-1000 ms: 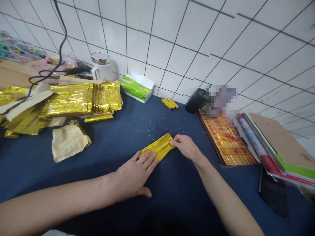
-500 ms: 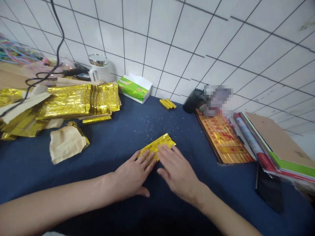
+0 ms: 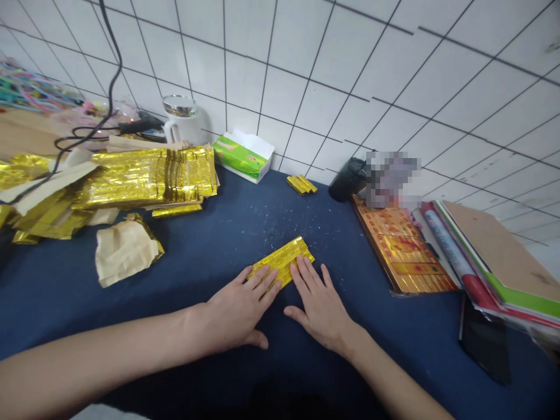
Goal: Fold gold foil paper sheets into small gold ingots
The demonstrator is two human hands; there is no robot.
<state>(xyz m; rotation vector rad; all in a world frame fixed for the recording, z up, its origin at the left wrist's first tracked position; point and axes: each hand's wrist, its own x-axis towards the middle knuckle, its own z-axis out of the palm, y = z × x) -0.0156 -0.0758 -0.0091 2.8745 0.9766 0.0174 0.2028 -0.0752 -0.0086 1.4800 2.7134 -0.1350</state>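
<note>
A folded strip of gold foil paper point(image 3: 283, 261) lies on the dark blue tablecloth point(image 3: 210, 251) in front of me. My left hand point(image 3: 238, 306) lies flat, its fingertips pressing the strip's left end. My right hand point(image 3: 317, 300) is also flat with fingers spread, its fingertips resting on the strip's right end. Neither hand grips anything.
A big heap of gold foil sheets point(image 3: 131, 175) and a crumpled tan paper point(image 3: 125, 251) lie at the left. A white mug point(image 3: 181, 119), a green tissue box point(image 3: 242, 154) and small gold pieces point(image 3: 301, 184) stand by the tiled wall. Books point(image 3: 481, 251) and a red-gold board point(image 3: 400, 245) sit right.
My right hand left its pinch on the strip's right tip, swung toward me, and now lies flat with fingers on the strip. The left hand has stayed put.
</note>
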